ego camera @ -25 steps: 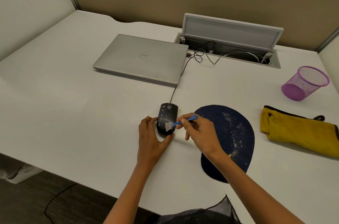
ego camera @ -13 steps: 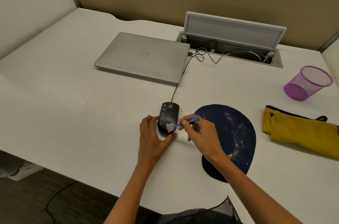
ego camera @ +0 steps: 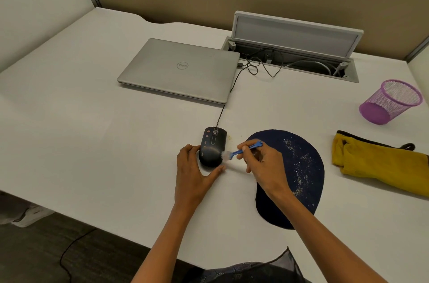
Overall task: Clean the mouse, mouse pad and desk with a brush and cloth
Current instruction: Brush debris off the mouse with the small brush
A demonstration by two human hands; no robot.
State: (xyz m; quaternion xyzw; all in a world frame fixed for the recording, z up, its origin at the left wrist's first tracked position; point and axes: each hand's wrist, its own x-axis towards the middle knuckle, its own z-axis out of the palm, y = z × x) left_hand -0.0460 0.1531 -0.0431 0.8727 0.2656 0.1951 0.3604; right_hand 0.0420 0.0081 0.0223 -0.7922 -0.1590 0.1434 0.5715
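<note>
A black wired mouse [ego camera: 212, 145] with small coloured smudges lies on the white desk [ego camera: 92, 134]. My left hand [ego camera: 193, 173] cups its rear end, with fingers on the left side and thumb at the right. In my right hand [ego camera: 263, 165] I pinch a small blue brush [ego camera: 243, 150]. Its white bristles touch the right rear edge of the mouse. A dark blue mouse pad [ego camera: 299, 166] speckled with pale crumbs lies to the right, partly under my right hand and forearm. Further right lies a folded yellow cloth [ego camera: 376, 162].
A shut silver laptop [ego camera: 183, 69] sits behind the mouse, and the mouse cable runs to its right side. An open cable tray [ego camera: 292, 60] with wires is at the back. A purple mesh cup [ego camera: 392, 101] stands at the far right. A few crumbs [ego camera: 229, 137] lie beside the mouse.
The brush head has slid from the top of the mouse down to its right rear edge. My left hand stays cupped round the back of the mouse.
</note>
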